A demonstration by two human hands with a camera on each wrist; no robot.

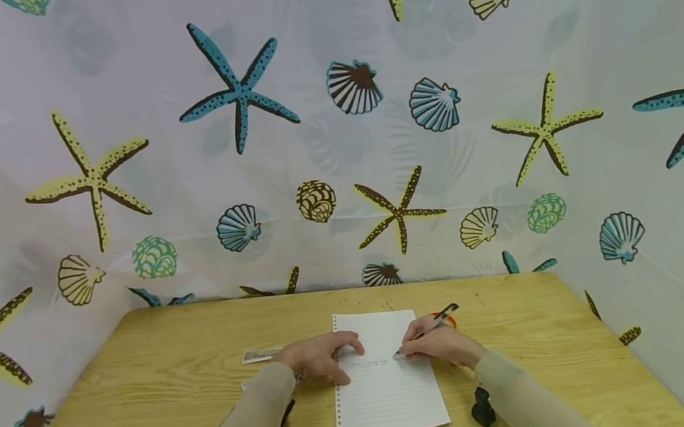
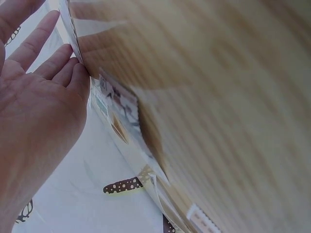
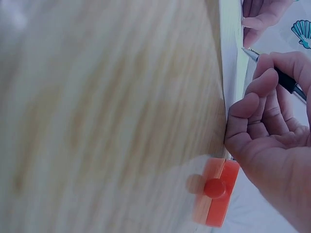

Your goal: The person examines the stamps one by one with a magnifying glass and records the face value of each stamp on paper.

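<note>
A lined white sheet of paper (image 1: 389, 402) with holes down its left edge lies on the table. My right hand (image 1: 440, 345) pinches a pen (image 1: 446, 312) with a dark grip, its tip at the end of a line of handwriting (image 1: 365, 364) across the sheet. The pen (image 3: 285, 81) slants up between thumb and fingers in the right wrist view, the other fingers curled beneath. On the sheet's left side rests my left hand (image 1: 317, 357), thumb and forefinger spread apart. Its fingers (image 2: 53, 63) look extended in the left wrist view, reaching the paper's edge.
An orange-red object with a round knob (image 3: 215, 188) stands on the wooden table (image 1: 144, 384) beside my right hand. Printed paper strips (image 1: 260, 355) lie left of the sheet, partly behind my left arm. A curtain (image 1: 309, 160) with starfish and shells encloses the table's back and sides.
</note>
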